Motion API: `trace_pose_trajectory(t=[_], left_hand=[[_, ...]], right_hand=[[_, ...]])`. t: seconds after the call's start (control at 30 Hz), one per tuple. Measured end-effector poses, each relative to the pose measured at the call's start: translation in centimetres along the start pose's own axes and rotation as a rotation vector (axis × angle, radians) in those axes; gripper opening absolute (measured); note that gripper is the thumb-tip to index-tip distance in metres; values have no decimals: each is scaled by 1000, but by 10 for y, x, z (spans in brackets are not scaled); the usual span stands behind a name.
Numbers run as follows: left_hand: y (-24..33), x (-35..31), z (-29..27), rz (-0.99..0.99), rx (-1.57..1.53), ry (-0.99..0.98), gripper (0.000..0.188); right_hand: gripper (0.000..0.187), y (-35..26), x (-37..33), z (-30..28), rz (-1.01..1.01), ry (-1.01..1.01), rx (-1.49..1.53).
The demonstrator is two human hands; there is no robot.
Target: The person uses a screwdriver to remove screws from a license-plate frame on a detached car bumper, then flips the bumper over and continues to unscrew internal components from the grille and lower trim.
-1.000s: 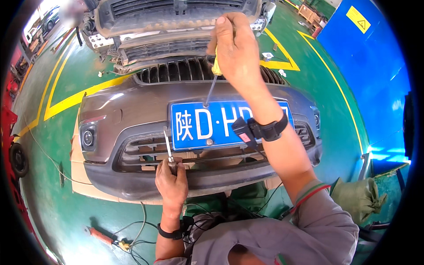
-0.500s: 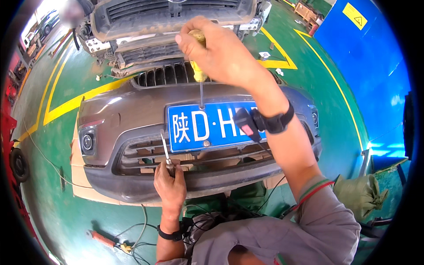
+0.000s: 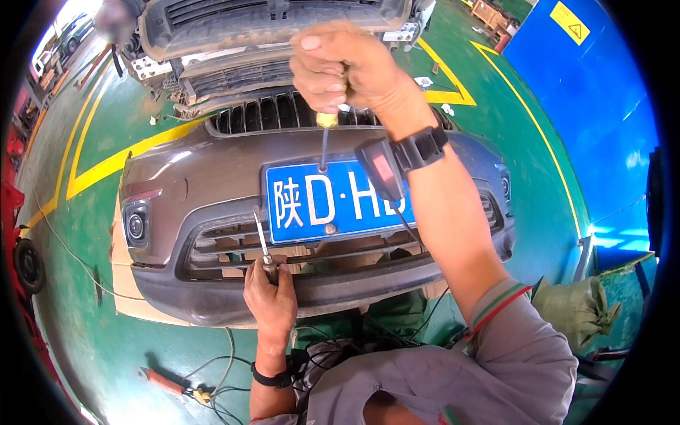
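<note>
A grey-brown car bumper lies in front of me with a blue license plate on it. My right hand is closed round the handle of a yellow screwdriver. That tool stands nearly upright, its tip at a fastener near the plate's upper edge. Another screwdriver, with a bright metal shaft, is gripped in my left hand. Its shaft points up and away, just left of the plate, over the bumper's lower grille. My right wrist and its strapped device hide the plate's right part.
Cardboard lies under the bumper. Beyond stands a car front with its bumper off. An orange power tool with cables rests on the green floor at lower left. A blue cabinet and a green sack are at right.
My right hand has turned about the yellow screwdriver's handle, its fingers now wrapped round it with the back of the hand up. My left hand keeps its hold, nearly still.
</note>
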State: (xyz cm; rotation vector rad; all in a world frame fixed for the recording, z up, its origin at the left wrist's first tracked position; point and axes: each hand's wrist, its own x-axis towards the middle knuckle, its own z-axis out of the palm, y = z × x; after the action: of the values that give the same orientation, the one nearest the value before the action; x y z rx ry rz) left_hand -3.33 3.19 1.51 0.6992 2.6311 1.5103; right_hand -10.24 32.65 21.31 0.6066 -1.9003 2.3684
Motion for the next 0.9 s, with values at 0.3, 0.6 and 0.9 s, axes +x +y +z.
trace_pose_trajectory(t=[0.3,0.6,0.9], left_hand=[[-1,1,-2,-3,-19,3,9],[-3,2,1,12,0,19,11],[-6,-2,-1,15,-6,37,11]], right_hand=[[26,26,-9,27,-268,754,-868],[32,15,-11,15,-141,383,-26],[21,3,-18,27,-53,595,-447]])
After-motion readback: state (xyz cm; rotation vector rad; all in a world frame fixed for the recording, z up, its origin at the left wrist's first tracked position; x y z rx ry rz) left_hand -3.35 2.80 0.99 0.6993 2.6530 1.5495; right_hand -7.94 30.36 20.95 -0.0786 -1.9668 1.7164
